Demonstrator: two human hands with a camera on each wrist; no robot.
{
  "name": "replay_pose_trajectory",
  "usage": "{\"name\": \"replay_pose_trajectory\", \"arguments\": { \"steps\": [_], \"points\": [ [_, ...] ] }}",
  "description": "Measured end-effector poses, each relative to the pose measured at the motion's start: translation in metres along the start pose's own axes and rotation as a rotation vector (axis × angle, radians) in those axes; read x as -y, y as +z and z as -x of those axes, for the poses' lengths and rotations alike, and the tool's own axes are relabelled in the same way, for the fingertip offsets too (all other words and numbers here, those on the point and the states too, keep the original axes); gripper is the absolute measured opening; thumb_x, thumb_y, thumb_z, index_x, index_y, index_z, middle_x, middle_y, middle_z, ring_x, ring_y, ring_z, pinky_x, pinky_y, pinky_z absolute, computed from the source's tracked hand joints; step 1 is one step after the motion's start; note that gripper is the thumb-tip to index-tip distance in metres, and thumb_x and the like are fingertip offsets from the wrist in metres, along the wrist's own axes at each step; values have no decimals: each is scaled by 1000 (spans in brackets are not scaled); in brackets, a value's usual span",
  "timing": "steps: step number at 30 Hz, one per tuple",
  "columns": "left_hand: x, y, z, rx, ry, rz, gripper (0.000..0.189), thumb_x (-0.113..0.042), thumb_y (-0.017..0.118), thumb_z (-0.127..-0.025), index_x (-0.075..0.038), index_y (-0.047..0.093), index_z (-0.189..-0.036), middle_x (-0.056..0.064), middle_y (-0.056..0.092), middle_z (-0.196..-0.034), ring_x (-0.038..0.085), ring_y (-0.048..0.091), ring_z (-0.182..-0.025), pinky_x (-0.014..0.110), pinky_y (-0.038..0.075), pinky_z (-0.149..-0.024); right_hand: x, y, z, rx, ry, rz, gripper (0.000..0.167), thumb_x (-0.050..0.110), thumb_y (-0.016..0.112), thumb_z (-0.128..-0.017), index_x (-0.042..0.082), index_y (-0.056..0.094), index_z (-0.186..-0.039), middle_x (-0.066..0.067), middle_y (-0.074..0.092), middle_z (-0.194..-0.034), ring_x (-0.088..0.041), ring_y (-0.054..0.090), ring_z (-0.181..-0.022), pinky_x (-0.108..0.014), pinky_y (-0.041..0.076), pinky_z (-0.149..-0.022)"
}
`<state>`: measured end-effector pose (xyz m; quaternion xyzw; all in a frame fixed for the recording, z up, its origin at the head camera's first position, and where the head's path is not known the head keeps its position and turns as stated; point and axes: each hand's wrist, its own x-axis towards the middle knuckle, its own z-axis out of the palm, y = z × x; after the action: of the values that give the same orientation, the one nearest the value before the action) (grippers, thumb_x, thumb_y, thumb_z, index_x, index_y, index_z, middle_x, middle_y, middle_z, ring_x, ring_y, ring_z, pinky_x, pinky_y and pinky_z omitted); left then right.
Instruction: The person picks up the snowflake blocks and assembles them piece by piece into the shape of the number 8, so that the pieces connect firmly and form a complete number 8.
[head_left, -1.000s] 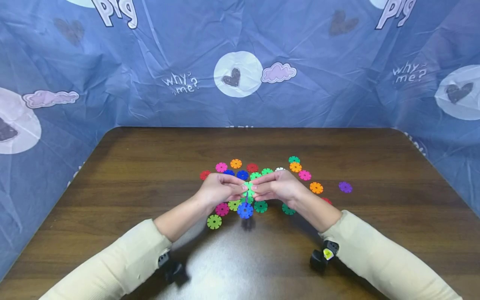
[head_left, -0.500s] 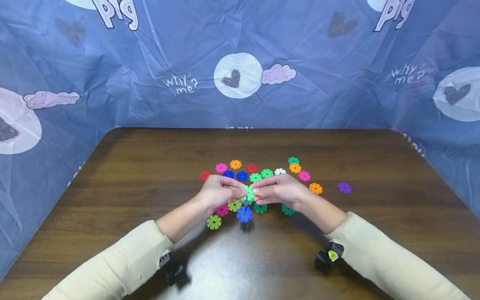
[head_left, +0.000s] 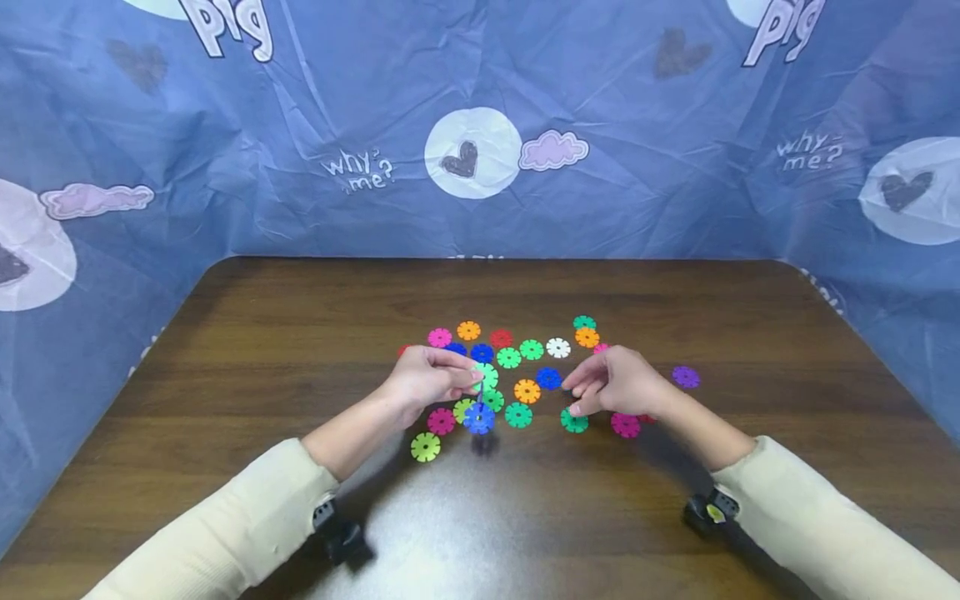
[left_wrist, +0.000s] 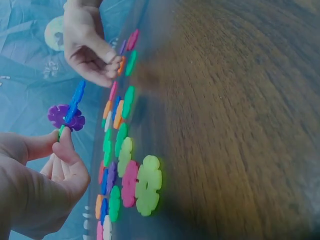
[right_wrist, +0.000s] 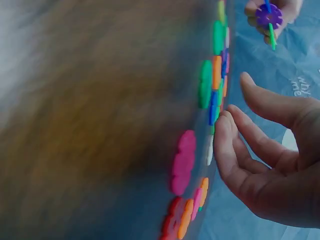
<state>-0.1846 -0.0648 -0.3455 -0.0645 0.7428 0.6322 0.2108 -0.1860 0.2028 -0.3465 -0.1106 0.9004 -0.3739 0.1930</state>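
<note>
My left hand (head_left: 431,382) pinches a light green notched plastic disc (head_left: 489,377) between thumb and fingers. Joined to it are a purple disc (left_wrist: 56,115) and a blue disc (head_left: 479,418), slotted together at angles and held above the table. My right hand (head_left: 621,383) hovers over the right part of the loose discs, its thumb and fingers apart with nothing between them. Closest to its fingertips are a flat blue disc (head_left: 549,378) and a dark green disc (head_left: 574,420). In the right wrist view the bent fingers (right_wrist: 227,150) look relaxed.
Several loose discs lie across the middle of the brown table (head_left: 300,308), among them an orange disc (head_left: 527,391), a white disc (head_left: 558,347) and a yellow-green disc (head_left: 426,447). A purple disc (head_left: 686,377) lies apart at the right. Blue printed cloth (head_left: 637,208) surrounds the table.
My right hand has let go of the joined discs and moved right, uncovering orange and blue discs on the table. My left hand still holds the joined discs, shifted slightly left.
</note>
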Motion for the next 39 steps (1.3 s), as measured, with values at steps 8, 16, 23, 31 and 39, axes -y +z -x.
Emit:
{"name": "replay_pose_trajectory", "arguments": {
  "steps": [8, 16, 23, 31, 39],
  "points": [
    [1, 11, -4, 2, -1, -34, 20, -7, 72, -84, 1, 72, -102, 4, 75, -80, 6, 65, -66, 21, 56, -69, -6, 13, 2, -31, -159, 182, 22, 9, 87, -66, 5, 74, -84, 0, 66, -68, -6, 54, -62, -16, 50, -58],
    [0, 18, -8, 5, 0, -30, 22, -8, 73, -84, 1, 71, -104, 11, 76, -91, 6, 67, -66, 22, 57, -71, -1, 13, -1, -91, -163, 160, 22, 12, 88, -65, 8, 70, -77, -2, 70, -69, -7, 62, -61, -21, 52, -59],
    [-2, 20, -8, -5, -10, -67, 20, -11, 75, -83, -3, 74, -101, 12, 76, -92, 8, 68, -67, 25, 58, -74, 8, 12, -11, -264, -211, -78, 17, 14, 83, -73, 3, 76, -84, -13, 75, -75, -14, 70, -60, -22, 50, -49],
    [-8, 22, -5, 26, -12, -108, 20, -15, 76, -83, -7, 74, -101, 9, 76, -92, 11, 68, -74, 28, 58, -81, 16, 14, -18, -301, -340, -148, 14, 7, 80, -76, -1, 76, -87, -18, 75, -84, 3, 67, -64, -19, 57, -60],
    [-13, 20, -3, 24, -34, -114, 19, -15, 76, -83, -7, 75, -100, 9, 76, -95, 12, 68, -80, 31, 57, -84, 21, 17, -20, -291, -397, -140, 10, 7, 80, -76, 2, 77, -84, -16, 75, -82, 2, 68, -67, -18, 57, -63]
  ]
}}
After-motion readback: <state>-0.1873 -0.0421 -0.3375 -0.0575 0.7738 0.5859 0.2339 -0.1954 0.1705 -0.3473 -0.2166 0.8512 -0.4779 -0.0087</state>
